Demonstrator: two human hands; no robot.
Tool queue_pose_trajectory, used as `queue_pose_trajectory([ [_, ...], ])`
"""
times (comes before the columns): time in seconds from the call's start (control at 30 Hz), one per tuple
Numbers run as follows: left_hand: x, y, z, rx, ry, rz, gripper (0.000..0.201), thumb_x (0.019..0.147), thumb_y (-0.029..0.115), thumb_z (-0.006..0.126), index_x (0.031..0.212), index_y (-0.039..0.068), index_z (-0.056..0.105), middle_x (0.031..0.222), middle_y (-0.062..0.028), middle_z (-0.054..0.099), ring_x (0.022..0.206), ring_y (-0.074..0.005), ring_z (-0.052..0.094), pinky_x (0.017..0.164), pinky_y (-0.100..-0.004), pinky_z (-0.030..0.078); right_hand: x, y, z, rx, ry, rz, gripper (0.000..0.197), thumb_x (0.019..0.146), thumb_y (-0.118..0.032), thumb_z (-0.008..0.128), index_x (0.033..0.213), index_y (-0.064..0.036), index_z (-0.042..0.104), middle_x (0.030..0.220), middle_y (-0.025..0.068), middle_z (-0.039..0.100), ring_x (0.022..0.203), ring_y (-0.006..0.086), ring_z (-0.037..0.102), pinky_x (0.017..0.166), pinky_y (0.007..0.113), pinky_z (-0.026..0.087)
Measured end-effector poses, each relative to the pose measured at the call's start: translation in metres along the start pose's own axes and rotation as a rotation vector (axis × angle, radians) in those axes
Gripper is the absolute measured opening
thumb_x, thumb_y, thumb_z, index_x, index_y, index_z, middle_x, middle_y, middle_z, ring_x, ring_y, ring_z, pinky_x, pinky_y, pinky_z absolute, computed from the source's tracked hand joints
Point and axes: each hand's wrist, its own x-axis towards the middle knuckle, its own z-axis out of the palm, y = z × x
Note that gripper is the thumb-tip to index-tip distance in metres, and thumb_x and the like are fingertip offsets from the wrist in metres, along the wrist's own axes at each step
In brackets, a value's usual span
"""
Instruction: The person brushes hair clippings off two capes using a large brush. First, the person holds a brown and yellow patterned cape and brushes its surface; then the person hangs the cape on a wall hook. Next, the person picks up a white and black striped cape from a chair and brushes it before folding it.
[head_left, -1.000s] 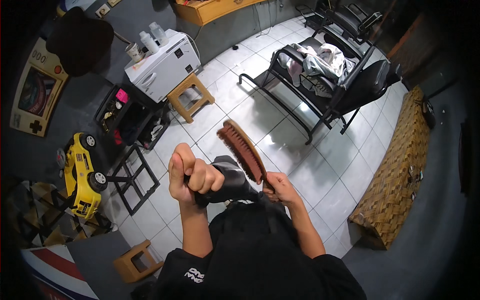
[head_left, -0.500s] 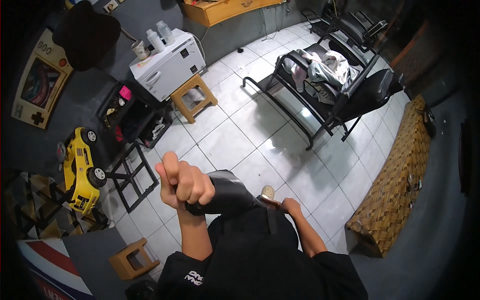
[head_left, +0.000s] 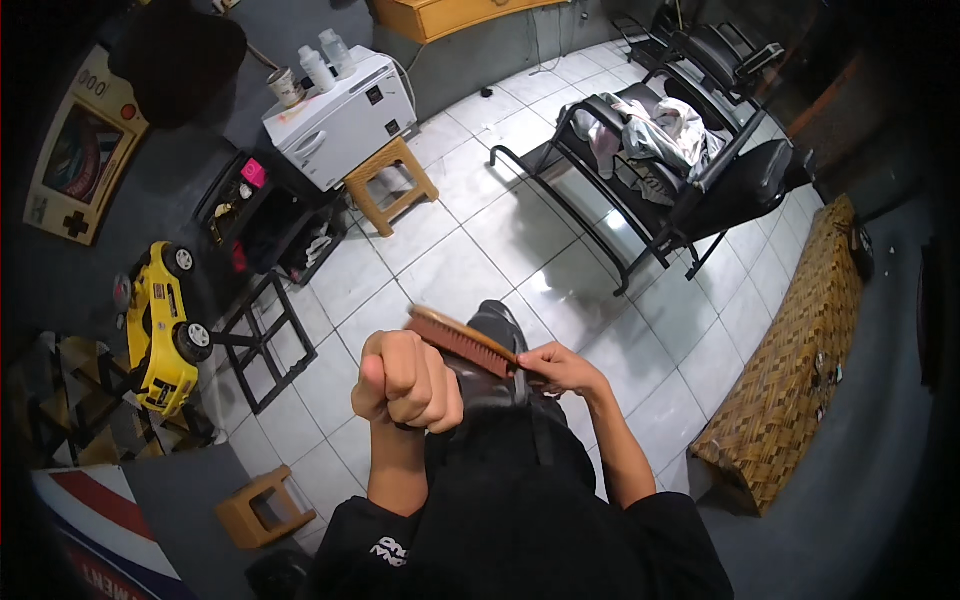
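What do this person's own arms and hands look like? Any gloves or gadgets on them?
Both the left hand and right hand are ungloved, with no cables or devices visible on them. The forearms are bare too, coming out of a black short-sleeved top with white lettering near the left sleeve.

In the right hand [head_left: 562, 369], a bristle brush [head_left: 462, 338], across a boot [head_left: 497, 318] held by the left hand [head_left: 408, 380]. Ahead to the left, bottles [head_left: 318, 69] on a mini fridge [head_left: 345, 148], with a stool [head_left: 375, 168] just before it. Ahead to the right, cloth [head_left: 672, 130] on a reclining chair [head_left: 742, 185]. Far left, a toy car [head_left: 158, 358].
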Motion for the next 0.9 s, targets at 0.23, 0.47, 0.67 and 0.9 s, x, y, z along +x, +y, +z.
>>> queue_pose_trajectory([
  [0.23, -0.013, -0.018, -0.003, 0.224, 0.34, -0.07, 0.044, 0.099, 0.035, 0.036, 0.063, 0.011, 0.027, 0.041, 0.0062, 0.022, 0.03, -0.0069, 0.021, 0.033, -0.0237, 0.019, 0.023, 0.114, -0.041, -0.377, 0.355, 0.186, 0.046, 0.088, -0.047, 0.058, 0.076, -0.0033, 0.066, 0.053, -0.0029, 0.047, 0.044, 0.009, 0.041, 0.041, 0.026, 0.034],
  [0.47, -0.019, -0.021, -0.012, 0.235, 0.209, -0.227, 0.041, 0.097, 0.04, 0.039, 0.074, 0.005, 0.037, 0.047, 0.0064, 0.024, 0.036, -0.0056, 0.022, 0.04, -0.0259, 0.022, 0.019, 0.014, 0.017, -0.432, 0.681, -0.214, 0.031, 0.084, -0.032, 0.066, 0.085, -0.0029, 0.057, 0.068, 0.0, 0.049, 0.061, 0.0095, 0.045, 0.055, 0.026, 0.04],
  [0.67, -0.018, -0.016, -0.011, 0.112, 0.138, -0.293, 0.04, 0.096, 0.039, 0.042, 0.073, 0.006, 0.038, 0.048, 0.0066, 0.024, 0.037, -0.006, 0.023, 0.041, -0.026, 0.024, 0.014, -0.046, 0.032, 0.068, -0.194, -0.257, 0.036, 0.079, -0.023, 0.073, 0.098, -0.0075, 0.047, 0.086, -0.0025, 0.045, 0.086, 0.0091, 0.046, 0.078, 0.023, 0.042],
  [0.9, -0.023, 0.018, -0.02, 0.853, 0.752, -0.143, 0.038, 0.097, 0.037, 0.044, 0.082, 0.002, 0.048, 0.054, 0.0039, 0.032, 0.053, -0.0093, 0.042, 0.058, -0.0284, 0.041, -0.014, -0.046, 0.036, 0.124, -0.004, -0.232, 0.036, 0.079, -0.013, 0.072, 0.106, -0.0033, 0.05, 0.077, -0.0043, 0.048, 0.065, 0.0054, 0.048, 0.054, 0.02, 0.039],
])
